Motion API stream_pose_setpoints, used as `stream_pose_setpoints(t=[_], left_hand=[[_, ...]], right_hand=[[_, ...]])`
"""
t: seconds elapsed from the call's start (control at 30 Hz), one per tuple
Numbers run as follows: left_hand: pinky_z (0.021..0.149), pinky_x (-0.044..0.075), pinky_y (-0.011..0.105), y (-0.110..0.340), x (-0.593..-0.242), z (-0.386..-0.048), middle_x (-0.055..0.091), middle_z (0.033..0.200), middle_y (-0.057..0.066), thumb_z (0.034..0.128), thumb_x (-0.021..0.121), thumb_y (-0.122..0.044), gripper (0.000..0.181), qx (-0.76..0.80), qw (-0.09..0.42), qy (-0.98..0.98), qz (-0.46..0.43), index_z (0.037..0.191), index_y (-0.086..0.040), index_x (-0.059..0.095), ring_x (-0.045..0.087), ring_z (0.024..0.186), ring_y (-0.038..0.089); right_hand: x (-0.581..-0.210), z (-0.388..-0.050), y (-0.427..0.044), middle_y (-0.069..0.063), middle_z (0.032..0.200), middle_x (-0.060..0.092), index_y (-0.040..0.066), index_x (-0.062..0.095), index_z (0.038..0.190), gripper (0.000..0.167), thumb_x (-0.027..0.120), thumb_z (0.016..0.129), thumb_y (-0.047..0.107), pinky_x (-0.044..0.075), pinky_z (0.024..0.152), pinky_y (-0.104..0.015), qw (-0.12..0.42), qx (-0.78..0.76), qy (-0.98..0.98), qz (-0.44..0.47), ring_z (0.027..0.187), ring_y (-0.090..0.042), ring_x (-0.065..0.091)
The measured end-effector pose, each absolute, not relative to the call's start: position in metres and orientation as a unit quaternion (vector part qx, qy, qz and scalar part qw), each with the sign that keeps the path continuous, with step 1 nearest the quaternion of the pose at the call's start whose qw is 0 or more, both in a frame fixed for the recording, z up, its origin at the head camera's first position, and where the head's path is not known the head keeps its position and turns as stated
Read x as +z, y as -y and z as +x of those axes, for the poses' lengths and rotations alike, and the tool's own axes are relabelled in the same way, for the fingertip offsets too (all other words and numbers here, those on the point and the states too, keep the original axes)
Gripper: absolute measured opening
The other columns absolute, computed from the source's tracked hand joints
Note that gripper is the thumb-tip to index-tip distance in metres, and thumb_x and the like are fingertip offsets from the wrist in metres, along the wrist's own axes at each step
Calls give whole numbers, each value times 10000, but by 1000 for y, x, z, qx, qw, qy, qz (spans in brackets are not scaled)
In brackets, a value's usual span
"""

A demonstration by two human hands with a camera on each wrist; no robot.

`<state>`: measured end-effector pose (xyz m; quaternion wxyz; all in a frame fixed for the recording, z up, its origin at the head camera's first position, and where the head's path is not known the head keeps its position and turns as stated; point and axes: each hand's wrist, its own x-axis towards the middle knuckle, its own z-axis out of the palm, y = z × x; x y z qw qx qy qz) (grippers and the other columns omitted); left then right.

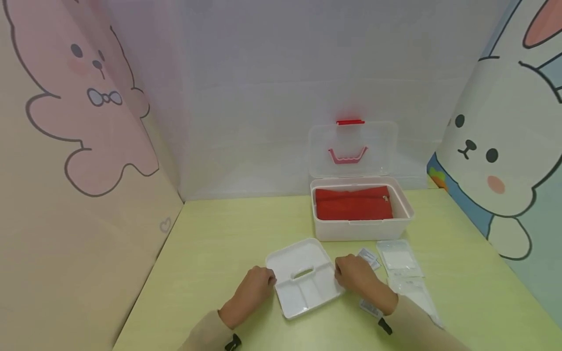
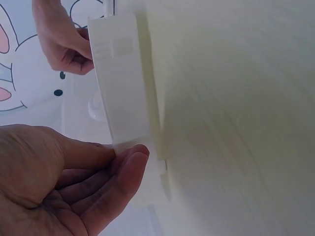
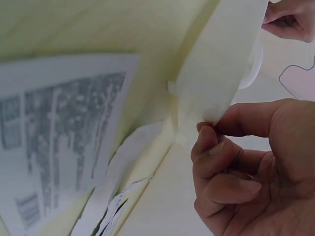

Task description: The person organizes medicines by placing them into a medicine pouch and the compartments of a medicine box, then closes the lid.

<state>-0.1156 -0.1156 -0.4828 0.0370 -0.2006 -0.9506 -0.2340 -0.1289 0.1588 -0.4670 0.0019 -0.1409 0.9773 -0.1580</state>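
Observation:
In the head view a white divided tray (image 1: 287, 258) with a handle slot in its middle is over the table, slightly turned. My left hand (image 1: 251, 295) pinches its left edge; in the left wrist view the thumb and fingertips meet on the tray's side wall (image 2: 120, 93). On the opposite edge my right hand (image 1: 364, 280) grips the tray between thumb and curled forefinger, as the right wrist view shows at the wall (image 3: 211, 73). Small printed packets (image 1: 369, 257) lie beside and partly under the right hand and forearm.
Behind the tray stands a white box (image 1: 360, 230) holding a red zipped pouch (image 1: 353, 204). Its clear lid (image 1: 351, 141), with a pink handle, is raised at the back wall. Clear flat packets (image 1: 398, 258) lie at the right. Printed walls surround the table (image 1: 219, 234).

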Motion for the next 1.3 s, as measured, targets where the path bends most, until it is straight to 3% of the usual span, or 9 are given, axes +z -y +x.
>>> stream_pose_setpoints(t=[0.1,0.17,0.27,0.33,0.43,0.73,0.97,1.13,1.3], left_hand=[[446,209,140,117,-485,-121,244,538,-106,857,572,37,414,-248,32,947,-200,551,-160,375,224,487,0],[454,269,143,118,-486,-125,398,538,-89,876,589,19,315,-248,30,948,-196,599,-113,515,306,499,-7],[487,364,163,117,-485,-130,625,660,10,903,624,-24,64,-256,13,950,-179,862,-18,673,441,546,16],[504,408,179,117,-486,-132,689,750,77,906,646,-49,187,-260,5,951,-167,1071,38,661,493,571,40],[496,402,187,116,-487,-138,694,767,106,915,645,-65,312,-261,-2,952,-158,1183,90,614,470,556,59],[444,333,176,111,-489,-151,669,688,125,921,607,-48,300,-277,-5,949,-152,1172,113,641,372,486,52],[449,345,185,109,-487,-156,716,815,165,921,602,-44,351,-286,-14,949,-135,1233,117,611,402,500,65],[446,330,188,109,-489,-157,707,784,148,925,594,-51,357,-286,-19,949,-131,1245,107,609,383,485,66],[440,322,183,109,-491,-158,665,687,102,915,601,-40,346,-291,-10,946,-141,1224,113,617,369,477,60]], right_hand=[[-467,-124,-160,29,537,419,111,513,622,277,647,860,68,298,491,-249,6,-149,-979,-140,520,-121,364],[-466,-122,-160,29,533,410,113,502,614,292,649,863,76,290,490,-252,7,-146,-979,-141,515,-121,357],[-466,-119,-161,28,526,388,116,475,596,323,652,863,82,278,484,-253,12,-148,-979,-139,503,-122,348],[-466,-118,-161,28,524,373,121,453,586,342,650,863,85,271,479,-251,17,-152,-979,-136,500,-121,345],[-466,-116,-161,31,522,352,129,427,569,365,647,856,89,259,474,-254,18,-155,-979,-133,497,-120,336],[-469,-112,-163,44,506,338,141,393,539,390,650,828,92,240,463,-255,4,-155,-979,-133,480,-112,319],[-470,-113,-165,32,526,418,134,468,569,338,671,839,120,282,472,-258,27,-164,-979,-117,499,-123,378],[-466,-118,-169,36,551,464,136,557,647,299,708,880,247,323,488,-251,42,-182,-977,-97,521,-116,415],[-453,-130,-180,41,594,547,114,667,788,163,739,855,244,371,474,-257,-3,-190,-976,-103,516,-105,458]])
